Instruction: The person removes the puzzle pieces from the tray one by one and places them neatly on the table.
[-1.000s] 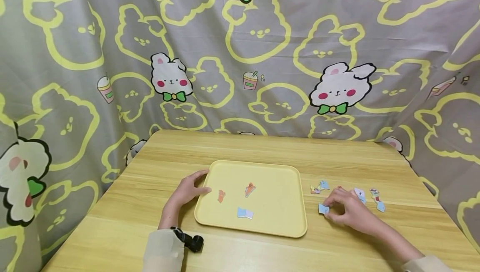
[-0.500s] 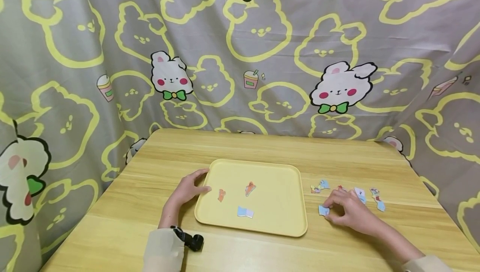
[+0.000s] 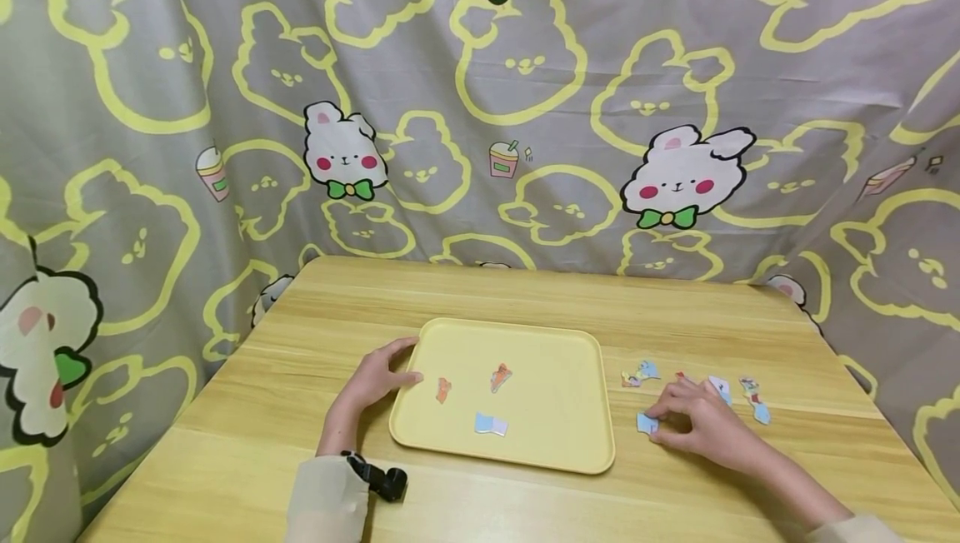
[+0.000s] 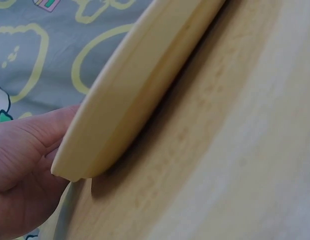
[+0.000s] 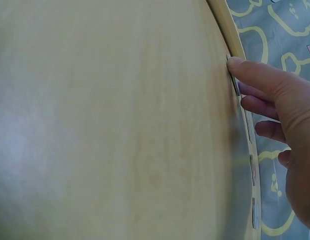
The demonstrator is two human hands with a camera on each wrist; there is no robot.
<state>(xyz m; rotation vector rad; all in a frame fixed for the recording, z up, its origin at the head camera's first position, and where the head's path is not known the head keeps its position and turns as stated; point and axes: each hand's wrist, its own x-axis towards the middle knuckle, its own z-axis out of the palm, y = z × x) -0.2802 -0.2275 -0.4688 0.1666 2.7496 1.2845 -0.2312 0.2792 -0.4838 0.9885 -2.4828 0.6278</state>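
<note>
My left hand (image 3: 377, 375) rests against the left edge of a yellow tray (image 3: 540, 443), with thumb and fingers spread along the rim. In the left wrist view the tray's side (image 4: 125, 95) hides the fingertips. To the right of the tray, my right hand (image 3: 701, 420) pinches a light blue puzzle piece (image 3: 646, 423) by its right side, at table level. The right wrist view has the thumb tip of the right hand (image 5: 290, 110) touching the piece's thin edge. Inside the tray lie two orange pieces (image 3: 444, 390) and a blue and lilac joined piece (image 3: 491, 424).
Beyond the right hand lie more puzzle pieces: a joined blue and yellow group (image 3: 640, 374), a white and blue piece (image 3: 720, 389) and a joined strip (image 3: 754, 400). A wooden table (image 3: 225, 443) bears everything. Patterned curtain (image 3: 420, 68) hangs behind it.
The light blue piece has turned slightly on the table between thumb and finger. The left hand and the tray have stayed where they were.
</note>
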